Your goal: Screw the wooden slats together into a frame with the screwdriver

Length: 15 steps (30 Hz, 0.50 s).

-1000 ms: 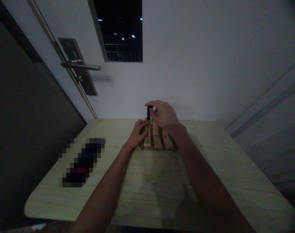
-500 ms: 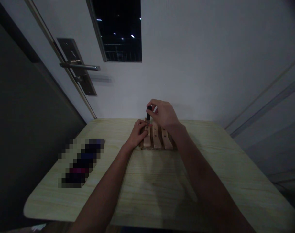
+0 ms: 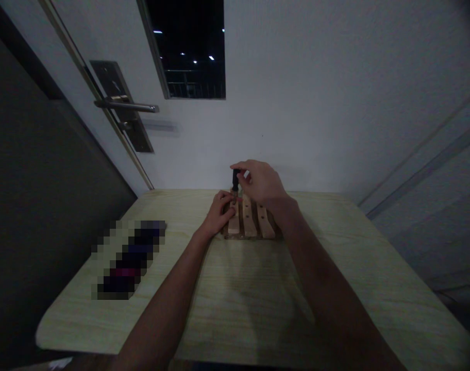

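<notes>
While the door (image 3: 297, 93) bounds the far side, the table (image 3: 354, 247) runs well out to either side of the board (image 3: 240, 237), giving the arms sideways room; its near edge is well apart from the work. Near the far edge, the board bears three wooden strips. Right hand (image 3: 262, 180) has thumb and fingers closed around the black driver (image 3: 235, 179), upright over the left strip (image 3: 234, 225). Left hand (image 3: 218, 214) is half curled, thumb at that strip; whether it pinches anything, I cannot tell. Driving a screw seems the step in hand; the next move likely calls for steady, straight turning.
</notes>
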{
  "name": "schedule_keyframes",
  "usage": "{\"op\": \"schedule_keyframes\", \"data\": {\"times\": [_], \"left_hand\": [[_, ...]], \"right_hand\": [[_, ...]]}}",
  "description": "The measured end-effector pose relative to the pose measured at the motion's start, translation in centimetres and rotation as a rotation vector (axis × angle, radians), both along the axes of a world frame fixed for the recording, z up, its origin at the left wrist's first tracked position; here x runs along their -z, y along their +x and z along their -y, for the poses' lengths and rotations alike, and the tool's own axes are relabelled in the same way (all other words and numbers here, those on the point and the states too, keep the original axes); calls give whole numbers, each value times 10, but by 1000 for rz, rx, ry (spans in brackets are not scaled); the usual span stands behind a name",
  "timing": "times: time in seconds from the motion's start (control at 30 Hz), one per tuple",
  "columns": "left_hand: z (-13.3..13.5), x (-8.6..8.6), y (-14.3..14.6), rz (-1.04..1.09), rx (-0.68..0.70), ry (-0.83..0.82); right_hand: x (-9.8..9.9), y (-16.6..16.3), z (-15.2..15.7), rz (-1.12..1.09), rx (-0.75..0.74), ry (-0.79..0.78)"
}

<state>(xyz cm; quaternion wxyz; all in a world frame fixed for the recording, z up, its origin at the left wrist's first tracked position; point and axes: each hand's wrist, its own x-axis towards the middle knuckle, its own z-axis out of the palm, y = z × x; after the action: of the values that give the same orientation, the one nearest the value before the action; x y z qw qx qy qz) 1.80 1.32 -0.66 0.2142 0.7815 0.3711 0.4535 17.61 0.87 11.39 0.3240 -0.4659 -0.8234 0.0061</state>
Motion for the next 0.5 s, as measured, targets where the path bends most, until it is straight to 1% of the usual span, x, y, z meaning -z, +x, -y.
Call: {"op": "schedule_keyframes", "data": {"times": [0.27, 0.5], "left_hand": [[1, -2, 1, 23, 15, -10], [1, -2, 1, 17, 10, -7]], "right_hand": [[-3, 2, -1, -14, 33, -14], [-1, -1, -3, -96, -37, -16]]}}
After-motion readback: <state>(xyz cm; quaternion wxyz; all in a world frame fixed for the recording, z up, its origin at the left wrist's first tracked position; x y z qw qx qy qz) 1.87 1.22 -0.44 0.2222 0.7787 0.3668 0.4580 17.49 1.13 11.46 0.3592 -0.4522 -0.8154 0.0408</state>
